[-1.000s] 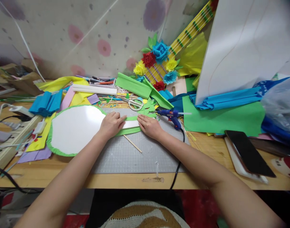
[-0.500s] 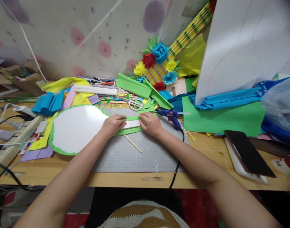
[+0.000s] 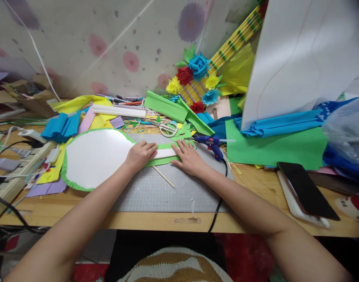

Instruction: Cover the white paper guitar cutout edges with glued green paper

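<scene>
A white board cutout [image 3: 98,158], round at the left with a narrow neck, lies on the table and a grey cutting mat [image 3: 156,196]. Green crepe paper [image 3: 164,160] edges it and runs along the neck. My left hand [image 3: 140,156] rests where the neck meets the round part, fingers closed together over the paper's edge. My right hand [image 3: 187,157] lies over the neck farther right, fingers stretched out and spread, pressing flat on it. A thin wooden stick [image 3: 164,177] lies on the mat just below the neck.
A blue glue gun [image 3: 211,144] lies right of my right hand, its black cord trailing over the table's front edge. Scissors [image 3: 168,129] and paper scraps lie behind. A flower-decorated yellow paper guitar [image 3: 209,78] leans on the wall. A phone [image 3: 307,190] is at right, a power strip [image 3: 19,176] at left.
My right hand has opened from a bent-finger hold on the neck to a flat, spread hand, moving slightly right. My left hand stays in about the same place.
</scene>
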`<state>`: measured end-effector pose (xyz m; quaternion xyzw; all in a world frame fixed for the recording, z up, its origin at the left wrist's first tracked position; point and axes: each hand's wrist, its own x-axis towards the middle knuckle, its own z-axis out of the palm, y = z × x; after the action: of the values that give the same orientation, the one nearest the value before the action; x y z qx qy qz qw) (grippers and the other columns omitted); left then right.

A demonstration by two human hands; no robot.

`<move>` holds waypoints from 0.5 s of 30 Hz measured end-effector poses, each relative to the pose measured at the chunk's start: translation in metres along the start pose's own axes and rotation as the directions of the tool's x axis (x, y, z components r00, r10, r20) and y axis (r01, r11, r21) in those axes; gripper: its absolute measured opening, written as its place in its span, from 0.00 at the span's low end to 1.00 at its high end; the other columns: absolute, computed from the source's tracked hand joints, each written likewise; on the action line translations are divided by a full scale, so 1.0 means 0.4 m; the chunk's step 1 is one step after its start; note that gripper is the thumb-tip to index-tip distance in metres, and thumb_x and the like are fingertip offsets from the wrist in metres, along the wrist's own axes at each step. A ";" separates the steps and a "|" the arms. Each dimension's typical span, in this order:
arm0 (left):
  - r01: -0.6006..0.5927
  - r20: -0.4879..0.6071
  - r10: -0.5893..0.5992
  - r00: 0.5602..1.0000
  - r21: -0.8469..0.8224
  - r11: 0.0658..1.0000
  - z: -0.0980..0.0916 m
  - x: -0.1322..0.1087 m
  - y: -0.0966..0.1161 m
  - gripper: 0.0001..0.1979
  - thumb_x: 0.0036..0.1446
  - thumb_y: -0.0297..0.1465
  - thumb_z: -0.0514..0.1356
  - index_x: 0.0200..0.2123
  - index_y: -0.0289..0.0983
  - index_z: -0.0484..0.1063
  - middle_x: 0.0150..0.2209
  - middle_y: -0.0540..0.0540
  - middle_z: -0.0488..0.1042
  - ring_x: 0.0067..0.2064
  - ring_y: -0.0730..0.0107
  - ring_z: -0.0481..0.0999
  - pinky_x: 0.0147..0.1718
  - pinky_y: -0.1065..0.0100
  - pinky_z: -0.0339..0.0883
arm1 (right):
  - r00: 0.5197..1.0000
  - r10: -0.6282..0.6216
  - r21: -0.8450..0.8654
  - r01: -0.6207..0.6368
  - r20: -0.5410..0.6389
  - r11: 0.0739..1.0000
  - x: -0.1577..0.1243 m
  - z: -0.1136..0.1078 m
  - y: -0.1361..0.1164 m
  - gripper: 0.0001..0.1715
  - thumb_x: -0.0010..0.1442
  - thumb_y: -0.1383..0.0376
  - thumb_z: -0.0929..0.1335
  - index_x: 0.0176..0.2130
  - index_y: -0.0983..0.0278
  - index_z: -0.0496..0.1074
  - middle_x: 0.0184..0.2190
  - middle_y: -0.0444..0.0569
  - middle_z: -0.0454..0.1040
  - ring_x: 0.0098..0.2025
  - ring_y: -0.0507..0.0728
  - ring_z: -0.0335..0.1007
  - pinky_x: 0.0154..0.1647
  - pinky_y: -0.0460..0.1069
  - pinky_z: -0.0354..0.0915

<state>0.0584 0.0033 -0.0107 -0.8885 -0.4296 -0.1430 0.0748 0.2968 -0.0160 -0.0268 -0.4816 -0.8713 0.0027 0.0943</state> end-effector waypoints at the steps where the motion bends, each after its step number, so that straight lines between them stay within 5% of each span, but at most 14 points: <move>1: -0.019 0.005 0.019 1.000 0.013 1.000 0.000 0.001 0.000 0.19 0.63 0.39 0.46 0.49 0.40 0.71 0.52 0.45 0.72 0.41 0.62 0.71 0.42 0.60 0.63 | 1.000 0.008 0.000 -0.008 -0.014 1.000 0.002 -0.006 -0.002 0.39 0.61 0.48 0.59 0.63 0.68 0.55 0.64 0.64 0.50 0.67 0.66 0.39 0.63 0.64 0.45; 5: -0.066 -0.001 0.067 0.998 0.024 0.998 0.006 0.003 -0.004 0.20 0.62 0.41 0.48 0.51 0.42 0.69 0.53 0.46 0.71 0.41 0.61 0.70 0.40 0.58 0.62 | 0.995 0.030 0.001 -0.030 -0.098 1.000 0.025 -0.022 -0.010 0.35 0.63 0.49 0.57 0.58 0.70 0.63 0.65 0.62 0.48 0.68 0.64 0.36 0.64 0.61 0.44; 10: -0.102 -0.069 0.104 0.992 0.035 0.994 0.020 0.001 -0.013 0.17 0.62 0.40 0.49 0.47 0.41 0.73 0.51 0.48 0.73 0.38 0.64 0.70 0.39 0.60 0.64 | 1.000 -0.013 0.023 0.013 -0.009 1.000 0.048 -0.002 -0.007 0.44 0.61 0.46 0.57 0.63 0.75 0.52 0.65 0.63 0.45 0.68 0.64 0.36 0.65 0.59 0.42; 15: -0.110 -0.083 0.115 0.990 0.066 0.992 0.019 0.000 -0.011 0.17 0.62 0.39 0.50 0.43 0.40 0.75 0.49 0.50 0.75 0.37 0.65 0.71 0.36 0.61 0.65 | 1.000 0.003 0.030 -0.004 0.018 1.000 0.015 0.007 0.011 0.42 0.61 0.46 0.57 0.64 0.71 0.52 0.65 0.62 0.46 0.67 0.64 0.38 0.64 0.60 0.45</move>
<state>0.0564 0.0082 -0.0177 -0.9016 -0.3792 -0.1634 0.1285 0.2969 -0.0085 -0.0289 -0.4816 -0.8711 0.0203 0.0940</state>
